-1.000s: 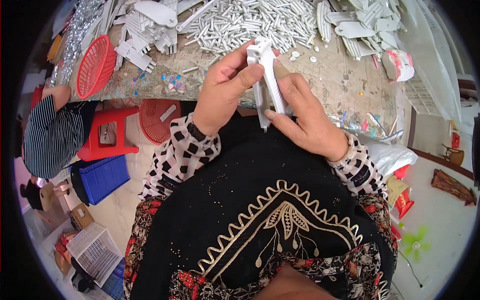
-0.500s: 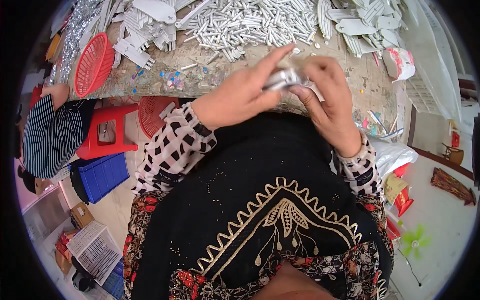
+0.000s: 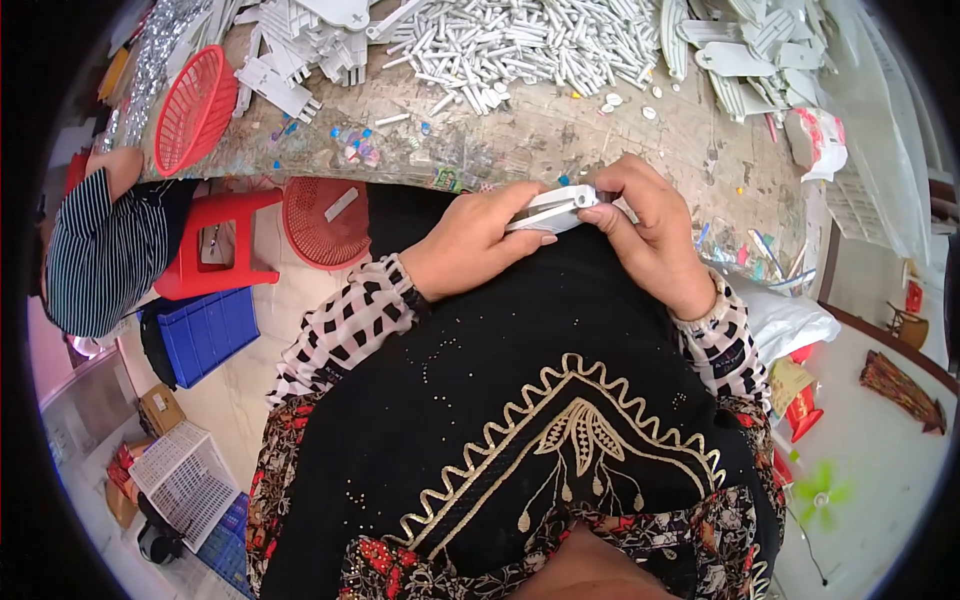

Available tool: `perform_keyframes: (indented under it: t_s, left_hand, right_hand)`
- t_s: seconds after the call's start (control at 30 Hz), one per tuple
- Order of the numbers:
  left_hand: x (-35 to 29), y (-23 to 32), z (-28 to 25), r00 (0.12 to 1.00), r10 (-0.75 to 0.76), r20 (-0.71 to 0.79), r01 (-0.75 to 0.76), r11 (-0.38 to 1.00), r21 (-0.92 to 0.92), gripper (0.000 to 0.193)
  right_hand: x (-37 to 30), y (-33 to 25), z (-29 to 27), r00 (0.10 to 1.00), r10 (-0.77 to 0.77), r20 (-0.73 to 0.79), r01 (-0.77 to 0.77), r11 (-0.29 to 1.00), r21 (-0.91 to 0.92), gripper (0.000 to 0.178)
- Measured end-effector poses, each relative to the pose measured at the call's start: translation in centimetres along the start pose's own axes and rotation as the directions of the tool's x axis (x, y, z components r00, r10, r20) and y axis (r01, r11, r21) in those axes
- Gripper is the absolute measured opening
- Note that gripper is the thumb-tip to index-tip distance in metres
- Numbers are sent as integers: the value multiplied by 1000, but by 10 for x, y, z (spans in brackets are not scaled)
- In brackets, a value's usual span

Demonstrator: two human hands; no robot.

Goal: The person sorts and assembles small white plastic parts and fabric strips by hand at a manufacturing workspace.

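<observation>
Worktable (image 3: 560, 135) edge: white plastic part (image 3: 553, 208) between left hand (image 3: 480, 245), right hand (image 3: 650, 235).

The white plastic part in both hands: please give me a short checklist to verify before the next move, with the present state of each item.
1. Left hand grips the white plastic part: ok.
2. Right hand grips its other end: ok.
3. Part lies level between the hands, at the worktable edge: ok.
4. Pieces fully seated together: cannot tell, fingers cover the joint.
5. Pile of white rods lies on the table above the hands: ok.
</observation>
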State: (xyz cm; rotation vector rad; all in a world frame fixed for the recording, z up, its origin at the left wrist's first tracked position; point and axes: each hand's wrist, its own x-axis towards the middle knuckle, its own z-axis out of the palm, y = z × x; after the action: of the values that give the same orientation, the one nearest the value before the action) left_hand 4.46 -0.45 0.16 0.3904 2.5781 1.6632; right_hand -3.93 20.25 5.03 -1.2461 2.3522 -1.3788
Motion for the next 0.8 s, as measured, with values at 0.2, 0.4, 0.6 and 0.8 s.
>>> perform_keyframes:
  t_s: [0.2, 0.4, 0.6, 0.8]
  left_hand:
    - [-24, -18, -13, 980, -28, -197, 61, 985, 163, 38]
    - [-51, -30, -51, 895, -154, -418, 268, 936, 228, 37]
    - [-50, -26, -66, 853, -292, -432, 488, 742, 461, 40]
    - [-39, -23, -66, 872, -321, -369, 485, 664, 569, 37]
  right_hand:
    - [37, 19, 14, 947, 195, 256, -261, 932, 253, 20]
    - [105, 53, 67, 934, -350, 66, 342, 828, -444, 22]
    - [132, 58, 104, 924, -300, 236, 381, 686, -620, 20]
    - [116, 57, 97, 927, -370, 61, 360, 835, -416, 16]
